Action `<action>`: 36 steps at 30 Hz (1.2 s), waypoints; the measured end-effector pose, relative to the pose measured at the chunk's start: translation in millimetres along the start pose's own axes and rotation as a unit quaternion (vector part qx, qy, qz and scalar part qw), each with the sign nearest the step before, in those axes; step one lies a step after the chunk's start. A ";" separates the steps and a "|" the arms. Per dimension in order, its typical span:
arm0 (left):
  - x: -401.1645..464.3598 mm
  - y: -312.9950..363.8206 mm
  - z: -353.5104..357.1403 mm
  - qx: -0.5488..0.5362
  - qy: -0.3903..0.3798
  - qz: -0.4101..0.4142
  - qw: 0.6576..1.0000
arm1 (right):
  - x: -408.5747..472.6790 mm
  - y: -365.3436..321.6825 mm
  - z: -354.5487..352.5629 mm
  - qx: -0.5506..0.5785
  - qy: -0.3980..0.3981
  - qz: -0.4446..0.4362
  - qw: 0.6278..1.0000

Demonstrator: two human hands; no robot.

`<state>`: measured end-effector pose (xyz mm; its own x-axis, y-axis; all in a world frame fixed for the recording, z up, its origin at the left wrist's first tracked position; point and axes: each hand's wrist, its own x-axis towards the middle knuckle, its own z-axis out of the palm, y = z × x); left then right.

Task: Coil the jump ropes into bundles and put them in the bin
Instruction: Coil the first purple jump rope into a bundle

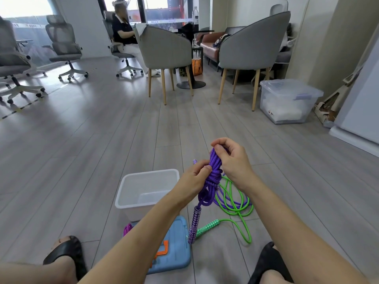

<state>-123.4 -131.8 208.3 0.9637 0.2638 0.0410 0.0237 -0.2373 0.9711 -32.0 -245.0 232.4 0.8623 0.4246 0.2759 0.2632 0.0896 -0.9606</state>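
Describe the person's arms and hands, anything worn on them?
Both forearms are bare with no sleeves in view. The left hand and right hand wear no gloves, and no rings, watch or bracelets show. Fingernails look short and unpainted.

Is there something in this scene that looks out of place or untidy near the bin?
Nothing looks damaged. The green rope lies loose and uncoiled on the floor right of the white bin, tangled with a thin purple cord. The blue lid lies flat beside the bin, not on it.
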 end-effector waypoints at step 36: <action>-16.9 -0.7 -3.5 -0.100 0.094 -0.020 0.990 | 5.3 11.3 -15.7 0.126 -0.114 0.175 0.970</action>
<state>-140.6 -132.9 207.8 0.8961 0.4431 0.0254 -0.0097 -0.0376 0.9992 -17.6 -255.8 223.6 0.7543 0.6542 -0.0556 -0.1665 0.1087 -0.9800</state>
